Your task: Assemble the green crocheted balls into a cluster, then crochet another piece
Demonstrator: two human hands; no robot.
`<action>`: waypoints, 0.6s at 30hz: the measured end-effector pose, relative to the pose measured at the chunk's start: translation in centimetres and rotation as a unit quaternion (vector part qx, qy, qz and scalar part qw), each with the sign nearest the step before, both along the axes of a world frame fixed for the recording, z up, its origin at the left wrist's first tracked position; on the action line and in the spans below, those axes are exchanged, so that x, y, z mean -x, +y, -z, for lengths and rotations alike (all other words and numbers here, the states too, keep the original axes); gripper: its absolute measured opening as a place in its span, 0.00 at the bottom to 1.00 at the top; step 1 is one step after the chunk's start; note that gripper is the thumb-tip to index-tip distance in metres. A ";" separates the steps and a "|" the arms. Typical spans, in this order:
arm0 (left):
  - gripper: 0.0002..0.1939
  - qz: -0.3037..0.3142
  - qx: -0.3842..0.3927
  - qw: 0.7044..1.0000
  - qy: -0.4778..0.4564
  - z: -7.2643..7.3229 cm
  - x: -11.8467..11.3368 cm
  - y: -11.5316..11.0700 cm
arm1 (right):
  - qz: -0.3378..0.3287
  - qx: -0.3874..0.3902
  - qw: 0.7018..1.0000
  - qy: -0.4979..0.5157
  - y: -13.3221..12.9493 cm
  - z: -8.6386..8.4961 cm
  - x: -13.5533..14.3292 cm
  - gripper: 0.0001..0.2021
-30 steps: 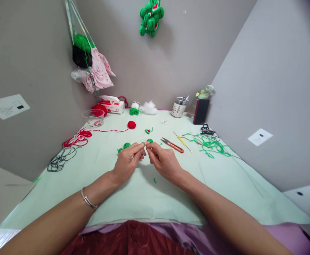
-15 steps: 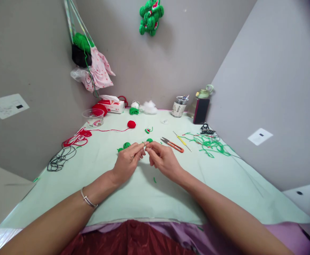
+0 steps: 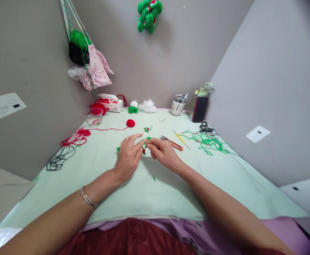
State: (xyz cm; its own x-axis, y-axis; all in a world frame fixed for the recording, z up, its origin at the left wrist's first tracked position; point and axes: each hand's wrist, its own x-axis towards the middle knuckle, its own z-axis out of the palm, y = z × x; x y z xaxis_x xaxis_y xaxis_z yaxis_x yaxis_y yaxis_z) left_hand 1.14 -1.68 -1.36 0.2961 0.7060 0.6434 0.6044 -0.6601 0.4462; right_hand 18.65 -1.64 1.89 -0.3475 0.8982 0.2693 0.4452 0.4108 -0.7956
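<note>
Over the middle of the table, my left hand (image 3: 129, 153) has a finger lifted and the others closed near a strand of green yarn (image 3: 145, 143). Below the strand a small red and green crochet piece (image 3: 143, 151) shows at the left fingertips. My right hand (image 3: 163, 153) pinches the green yarn between thumb and forefinger, close to the left fingertips. Partly hidden behind my hands lie green crochet pieces (image 3: 118, 149). Another small green, white and red crochet piece (image 3: 147, 129) lies farther back. Orange-handled thread snips (image 3: 175, 144) rest just beyond my right hand.
A yellow crochet hook (image 3: 181, 138) and tangled green yarn (image 3: 208, 141) lie to the right. Red yarn (image 3: 76, 137), dark cord (image 3: 60, 158) and a clear tub (image 3: 92, 117) are left. At the back stand a tissue box (image 3: 112, 105), pen holder (image 3: 178, 106) and phone (image 3: 200, 109).
My left hand has opened somewhat, with a finger lifted, and the red and green piece has come into view below the yarn. My right hand stays close to the left fingertips.
</note>
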 end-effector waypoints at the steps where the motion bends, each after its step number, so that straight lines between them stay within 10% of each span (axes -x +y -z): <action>1: 0.18 0.003 -0.001 1.000 0.004 0.1 0.0 0.1 | 0.000 -0.008 1.000 -0.008 0.0 0.1 0.0 0.10; 18: 0.20 0.019 0.054 0.994 0.095 0.8 0.2 0.8 | 0.007 0.038 0.999 -0.010 0.9 0.6 -0.4 0.10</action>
State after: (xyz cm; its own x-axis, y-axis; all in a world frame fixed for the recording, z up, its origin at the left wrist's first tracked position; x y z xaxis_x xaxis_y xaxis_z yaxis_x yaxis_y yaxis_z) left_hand 0.94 -0.88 -2.20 0.4333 0.7542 0.4933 0.6603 -0.6383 0.3958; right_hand 19.01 -0.75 1.27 -0.3393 0.9206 0.1934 0.4674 0.3434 -0.8146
